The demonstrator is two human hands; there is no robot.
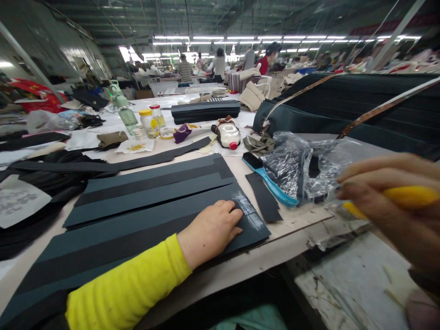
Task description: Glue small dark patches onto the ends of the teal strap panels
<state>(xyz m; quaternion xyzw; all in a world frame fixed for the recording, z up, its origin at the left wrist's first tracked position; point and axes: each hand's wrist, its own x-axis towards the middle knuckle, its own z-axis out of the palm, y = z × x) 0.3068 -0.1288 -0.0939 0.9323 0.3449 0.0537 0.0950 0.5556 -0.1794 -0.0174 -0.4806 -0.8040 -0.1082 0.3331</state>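
Observation:
My left hand [215, 231] lies on a dark blue-green panel [144, 229] with a black strip along it, fingers slightly bent and holding nothing. Whitish streaks [250, 211] mark the panel's right end, just beyond my fingertips. At the right edge, raised and blurred, my right hand [385, 183] is closed around a yellow-handled tool [410, 196] whose working end I cannot make out. A blue-handled brush [275, 187] with black bristles lies between my hands, beside a black strip piece [264, 197]. Behind the first panel lies another stack of dark panels [151, 188].
Crumpled clear plastic [292, 160] sits near the right hand, before a large strapped dark stack [343, 105]. Farther back stand a white container with a red cap [228, 135], yellow- and red-lidded jars [149, 124] and a green spray bottle [125, 110]. Black strips [44, 197] pile up left.

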